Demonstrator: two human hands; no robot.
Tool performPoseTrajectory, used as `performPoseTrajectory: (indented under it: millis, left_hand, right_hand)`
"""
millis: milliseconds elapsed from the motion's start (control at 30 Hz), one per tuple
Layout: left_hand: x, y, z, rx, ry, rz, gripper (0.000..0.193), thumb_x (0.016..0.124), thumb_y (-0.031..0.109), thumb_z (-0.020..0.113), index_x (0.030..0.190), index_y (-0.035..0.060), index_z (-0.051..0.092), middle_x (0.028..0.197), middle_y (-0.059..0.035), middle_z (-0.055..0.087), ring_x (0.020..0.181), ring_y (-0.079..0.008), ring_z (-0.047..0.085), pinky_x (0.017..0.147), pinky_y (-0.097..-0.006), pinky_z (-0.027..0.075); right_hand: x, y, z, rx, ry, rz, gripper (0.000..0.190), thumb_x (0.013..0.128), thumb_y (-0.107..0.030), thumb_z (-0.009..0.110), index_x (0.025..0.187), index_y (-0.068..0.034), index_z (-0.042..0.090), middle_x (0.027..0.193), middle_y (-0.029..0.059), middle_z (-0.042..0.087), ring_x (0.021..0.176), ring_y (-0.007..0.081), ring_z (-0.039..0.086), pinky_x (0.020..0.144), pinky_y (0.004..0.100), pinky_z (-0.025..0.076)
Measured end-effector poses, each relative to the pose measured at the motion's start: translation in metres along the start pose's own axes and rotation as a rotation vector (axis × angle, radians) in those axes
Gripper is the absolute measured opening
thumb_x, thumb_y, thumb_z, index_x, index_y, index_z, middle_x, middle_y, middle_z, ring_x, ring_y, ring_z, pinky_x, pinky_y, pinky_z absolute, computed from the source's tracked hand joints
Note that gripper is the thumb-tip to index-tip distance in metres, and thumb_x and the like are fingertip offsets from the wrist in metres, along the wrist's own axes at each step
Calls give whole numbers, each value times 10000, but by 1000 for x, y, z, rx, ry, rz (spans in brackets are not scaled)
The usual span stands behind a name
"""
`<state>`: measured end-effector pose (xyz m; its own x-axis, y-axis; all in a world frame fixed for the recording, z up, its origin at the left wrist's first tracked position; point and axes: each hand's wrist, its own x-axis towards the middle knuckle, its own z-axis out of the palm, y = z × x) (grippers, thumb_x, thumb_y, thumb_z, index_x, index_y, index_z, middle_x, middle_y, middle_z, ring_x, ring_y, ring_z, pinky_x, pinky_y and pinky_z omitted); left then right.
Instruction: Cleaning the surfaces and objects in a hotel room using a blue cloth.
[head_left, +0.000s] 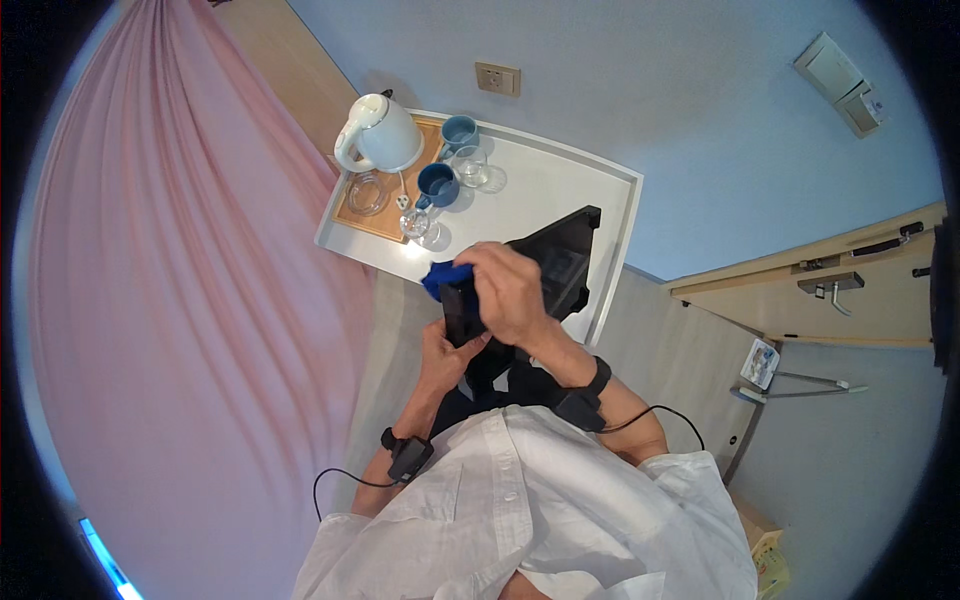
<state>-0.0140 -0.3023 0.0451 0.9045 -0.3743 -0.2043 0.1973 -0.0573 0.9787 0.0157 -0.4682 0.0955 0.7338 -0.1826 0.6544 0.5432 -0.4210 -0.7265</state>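
Note:
A black plastic bin-like container (562, 251) is tilted in front of me, its far end over the white table. My left hand (442, 356) grips its near left edge from below, thumb on the side. Over the upper left rim, my right hand (510, 292) presses a bunched blue cloth (442, 277) against the container. The fingers of that hand curl over the cloth and hide part of it. Much of the container's inside lies in shadow, and its near end is partly behind my right wrist.
On the white raised-rim table (551, 176), a bamboo tray (379, 226) bears a white electric kettle (390, 139) and a clear glass dish (366, 193). Two blue mugs (438, 185) and two drinking glasses (471, 166) stand close by. A pink curtain (202, 300) hangs left; a door (885, 285) is right.

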Motion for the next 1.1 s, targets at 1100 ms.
performPoseTrajectory:
  millis: [1100]
  left_hand:
    - [46,-16,-1,-379,129,-278,334,891,227,771,1065,-31,651,928,-73,678,772,-152,663,686,-309,564]
  right_hand:
    - [-34,77,19,-425,-171,128,201,810,-42,699,1005,6,712,953,83,615,851,278,584,672,391,532]
